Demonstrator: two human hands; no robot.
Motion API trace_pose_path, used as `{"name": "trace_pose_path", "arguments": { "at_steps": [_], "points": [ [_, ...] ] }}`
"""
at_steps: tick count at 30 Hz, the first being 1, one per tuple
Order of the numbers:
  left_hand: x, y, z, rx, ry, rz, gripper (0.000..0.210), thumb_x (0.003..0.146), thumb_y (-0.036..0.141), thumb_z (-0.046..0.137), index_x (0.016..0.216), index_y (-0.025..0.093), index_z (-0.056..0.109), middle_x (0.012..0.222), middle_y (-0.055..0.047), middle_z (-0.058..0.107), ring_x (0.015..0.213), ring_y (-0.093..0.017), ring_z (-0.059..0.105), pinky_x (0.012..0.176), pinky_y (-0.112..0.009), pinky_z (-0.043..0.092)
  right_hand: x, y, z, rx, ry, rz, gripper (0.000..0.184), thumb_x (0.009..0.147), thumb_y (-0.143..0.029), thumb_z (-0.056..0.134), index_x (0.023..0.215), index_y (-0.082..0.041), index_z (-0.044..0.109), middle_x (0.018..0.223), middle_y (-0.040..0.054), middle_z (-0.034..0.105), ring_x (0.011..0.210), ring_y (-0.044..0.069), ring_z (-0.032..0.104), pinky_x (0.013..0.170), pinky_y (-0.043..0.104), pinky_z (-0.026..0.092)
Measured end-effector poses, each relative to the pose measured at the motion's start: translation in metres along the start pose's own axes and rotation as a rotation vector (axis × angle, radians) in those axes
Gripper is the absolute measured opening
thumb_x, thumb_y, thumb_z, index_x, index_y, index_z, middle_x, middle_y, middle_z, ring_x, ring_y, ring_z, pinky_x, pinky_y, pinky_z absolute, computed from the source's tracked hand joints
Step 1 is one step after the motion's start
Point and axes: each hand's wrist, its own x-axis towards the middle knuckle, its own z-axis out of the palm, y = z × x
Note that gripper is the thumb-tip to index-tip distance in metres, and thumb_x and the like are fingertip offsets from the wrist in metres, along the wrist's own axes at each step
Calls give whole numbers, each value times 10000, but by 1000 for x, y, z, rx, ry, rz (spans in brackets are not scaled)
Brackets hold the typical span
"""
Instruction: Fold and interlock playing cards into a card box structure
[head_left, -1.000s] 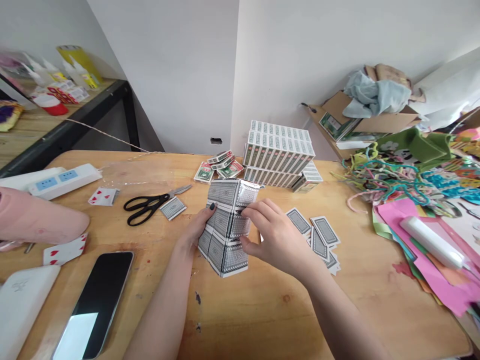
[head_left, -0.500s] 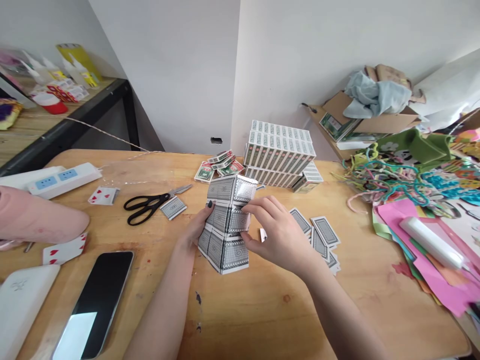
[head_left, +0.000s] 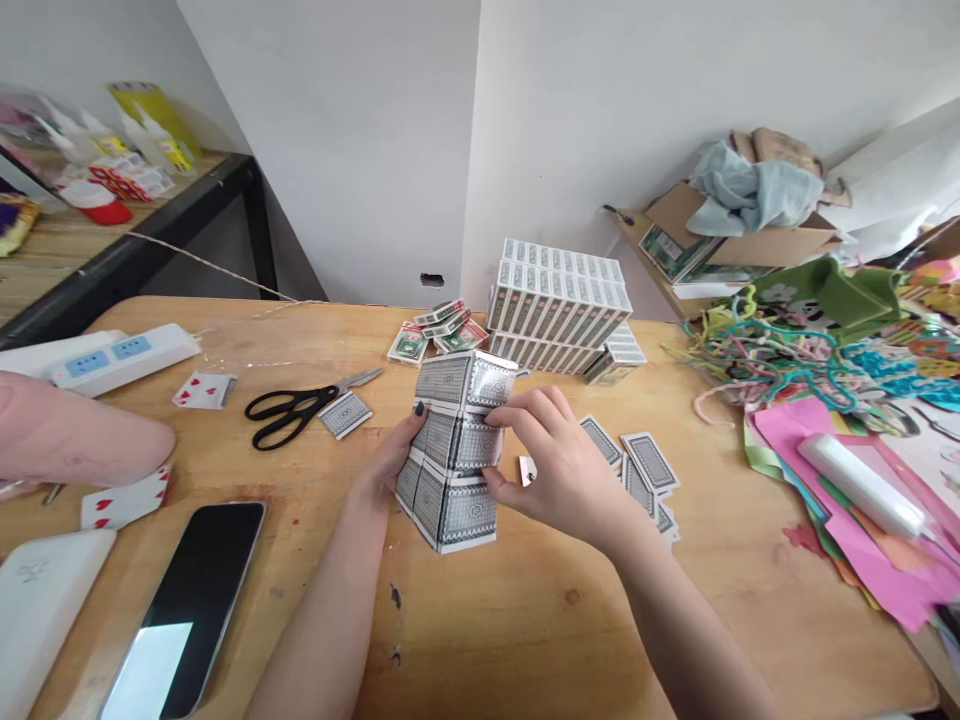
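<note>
A boxy structure made of playing cards (head_left: 441, 440), grey-patterned backs outward, is held up over the table. My left hand (head_left: 396, 448) grips its left side with the thumb on the front; the other fingers are hidden behind it. At its right edge, my right hand (head_left: 551, 455) pinches the middle section between thumb and fingertips. Loose playing cards (head_left: 651, 463) lie face down in a loose pile to the right of that hand. A small white piece (head_left: 527, 470), too small to make out, shows just under the right fingers.
Black scissors (head_left: 300, 408) lie left, beside a face-down card (head_left: 345, 414). A phone (head_left: 196, 590), a pink bottle (head_left: 82, 430) and a power strip (head_left: 127, 358) line the left side. Stacked card boxes (head_left: 559, 300) stand behind. Coloured paper (head_left: 847, 500) and yarn (head_left: 780, 345) cover the right.
The card structure and both hands stay almost in place. My right fingers have curled slightly at its edge, and the view has shifted a little.
</note>
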Motion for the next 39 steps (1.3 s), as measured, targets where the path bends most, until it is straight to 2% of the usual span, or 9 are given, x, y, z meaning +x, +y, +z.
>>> {"name": "trace_pose_path", "arguments": {
  "at_steps": [3, 7, 10, 16, 21, 27, 31, 35, 39],
  "points": [
    [-1, 2, -2, -19, 14, -13, 309, 893, 387, 523, 947, 125, 677, 807, -82, 747, 818, -245, 709, 814, -362, 547, -1, 0, -4, -45, -13, 28, 347, 760, -252, 612, 1075, -108, 584, 1016, 128, 595, 941, 257, 510, 810, 415, 493],
    [-1, 4, -3, -48, 38, -21, 282, 923, 317, 480, 996, 114, 663, 841, -76, 749, 878, -236, 703, 875, -355, 526, 1, 1, -2, -50, -26, 21, 290, 763, -240, 601, 1024, -114, 604, 993, 115, 615, 918, 252, 531, 780, 395, 500],
    [-1, 4, -3, -71, 44, -23, 299, 930, 309, 471, 1063, 103, 642, 835, -68, 750, 819, -215, 708, 855, -340, 532, 4, 5, 3, -22, -6, 4, 261, 749, -217, 598, 986, -109, 610, 970, 111, 624, 896, 243, 543, 767, 386, 504],
    [-3, 1, 0, -97, 1, -61, 351, 906, 366, 507, 1077, 92, 644, 790, -81, 746, 657, -209, 698, 709, -331, 556, 6, 10, 6, 1, 48, -80, 257, 705, -219, 587, 917, -77, 608, 889, 124, 617, 804, 235, 551, 688, 380, 504],
    [-4, 2, 2, -103, -38, -87, 377, 917, 370, 483, 1123, 95, 637, 816, -92, 747, 732, -240, 708, 757, -361, 541, 7, 7, 4, -15, 31, -78, 250, 696, -236, 588, 899, -90, 599, 858, 114, 605, 802, 240, 553, 686, 382, 504],
    [-4, 3, -3, -124, -67, -89, 421, 914, 423, 468, 1148, 114, 631, 849, -112, 745, 767, -267, 709, 775, -399, 538, 6, 4, -2, -28, 13, -2, 374, 753, -330, 617, 1049, -107, 561, 1001, 124, 609, 895, 250, 577, 740, 387, 516],
    [-2, 3, -6, -129, -71, -93, 392, 916, 409, 465, 1067, 102, 658, 813, -121, 743, 727, -266, 707, 747, -400, 542, 6, 8, 2, -24, 32, -31, 347, 733, -308, 628, 1018, -123, 558, 990, 117, 621, 867, 239, 596, 719, 373, 525],
    [-4, 3, -3, -132, -88, -111, 376, 917, 402, 465, 1070, 113, 651, 870, -132, 742, 760, -271, 706, 745, -412, 542, 6, 14, 9, 5, 88, -60, 305, 704, -293, 624, 956, -137, 550, 917, 109, 624, 794, 219, 598, 669, 350, 530],
    [-10, 2, 3, -139, -108, -132, 437, 877, 478, 507, 1081, 119, 646, 907, -130, 739, 818, -295, 701, 773, -429, 543, 7, 17, 13, 23, 113, -80, 287, 701, -294, 606, 937, -145, 540, 869, 95, 623, 730, 199, 591, 622, 334, 526]
  ]
}}
